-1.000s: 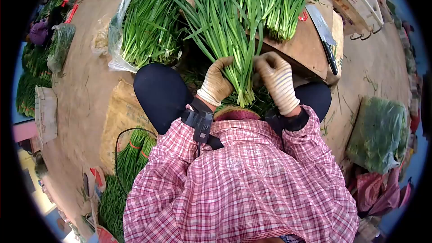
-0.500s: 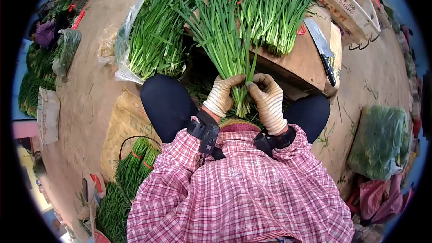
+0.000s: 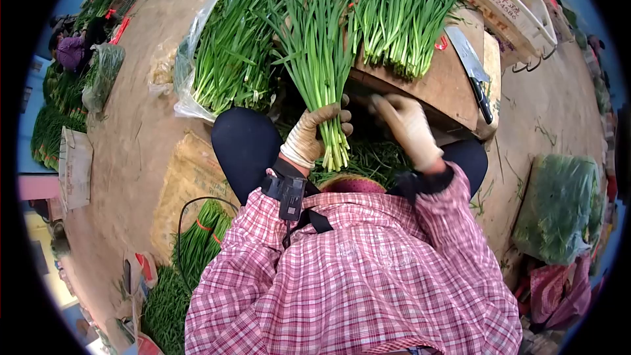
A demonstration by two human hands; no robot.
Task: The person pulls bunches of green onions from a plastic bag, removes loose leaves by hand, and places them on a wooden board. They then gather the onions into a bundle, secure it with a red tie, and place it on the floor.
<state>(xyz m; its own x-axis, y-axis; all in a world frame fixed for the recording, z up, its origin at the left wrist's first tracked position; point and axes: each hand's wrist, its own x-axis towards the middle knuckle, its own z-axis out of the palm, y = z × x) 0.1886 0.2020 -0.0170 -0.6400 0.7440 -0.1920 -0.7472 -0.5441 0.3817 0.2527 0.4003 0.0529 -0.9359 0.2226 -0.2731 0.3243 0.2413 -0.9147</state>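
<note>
My left hand [image 3: 314,133], in a pale work glove, is wrapped round the lower stems of a bunch of garlic chives [image 3: 323,69]. The leaves fan upward and the pale cut ends hang below the fist. To the right of the bunch, apart from it, my gloved right hand [image 3: 407,125] is smeared by motion, so its fingers cannot be made out. Beyond it, a heap of garlic chives [image 3: 401,23] lies on a wooden board [image 3: 420,95]. A knife [image 3: 470,69] with a black handle rests at the board's right side.
Left of the board, an open plastic bag [image 3: 186,79] holds more garlic chives. Red-banded bunches [image 3: 200,236] lie by a yellow sack [image 3: 187,174] at lower left. A plastic crate [image 3: 506,6] stands at upper right, and a wrapped green bundle [image 3: 555,207] sits on the right.
My right hand has let go of the garlic chives and moved right, away from them. My left hand keeps hold; the bunch has shifted slightly left and stands more upright.
</note>
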